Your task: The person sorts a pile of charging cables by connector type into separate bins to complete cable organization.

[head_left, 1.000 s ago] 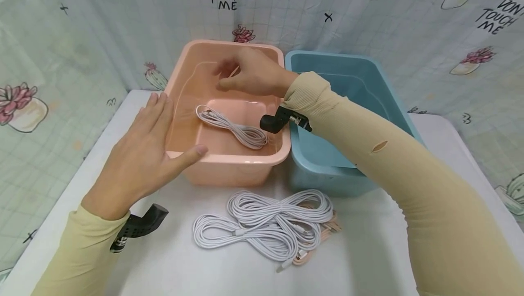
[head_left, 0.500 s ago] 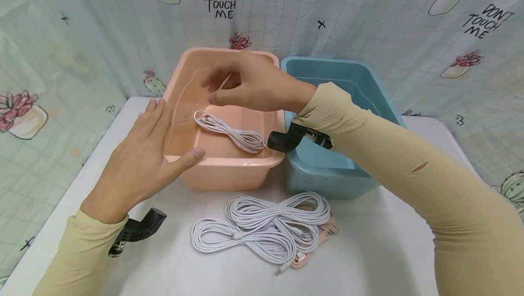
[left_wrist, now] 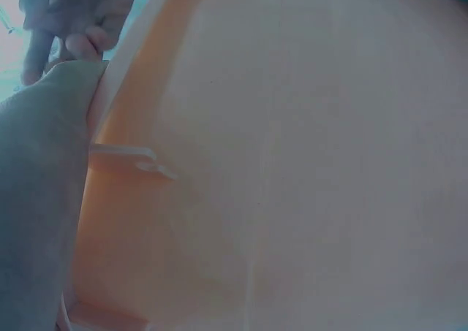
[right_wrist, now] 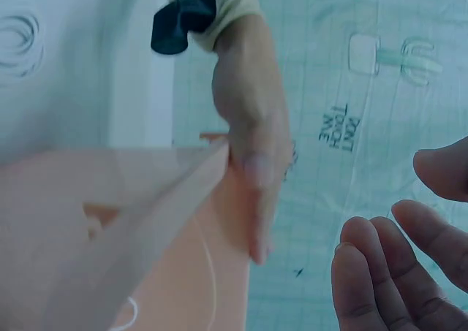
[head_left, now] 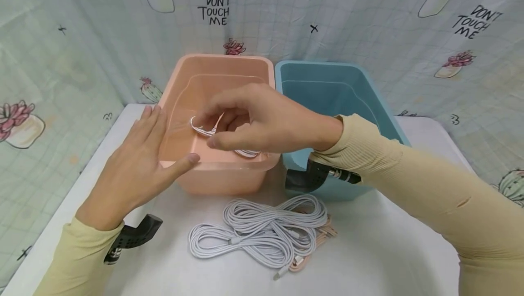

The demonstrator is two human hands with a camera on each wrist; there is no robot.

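Note:
My left hand (head_left: 131, 166) lies flat with straight fingers along the left rim of the peach bin (head_left: 223, 182), its thumb over the front rim. My right hand (head_left: 266, 121) hovers over that bin, fingers loosely bent. In the right wrist view, the right hand's thumb and fingers (right_wrist: 355, 272) stand apart with nothing between them. A coiled white cable (head_left: 203, 131) lies on the bin floor, mostly hidden behind the right hand. The left wrist view is filled by the bin's inner wall (left_wrist: 292, 163).
A blue bin (head_left: 319, 91) stands against the peach bin's right side. In front, several coiled white cables (head_left: 262, 232) lie in a pile on the white table (head_left: 163, 273), with a peach cable (head_left: 327, 231) partly beneath. A printed cloth (head_left: 266, 18) hangs behind.
My right hand has come back towards the front and right and now covers most of the coiled cable. My left hand stays on the rim. The head view has shifted slightly.

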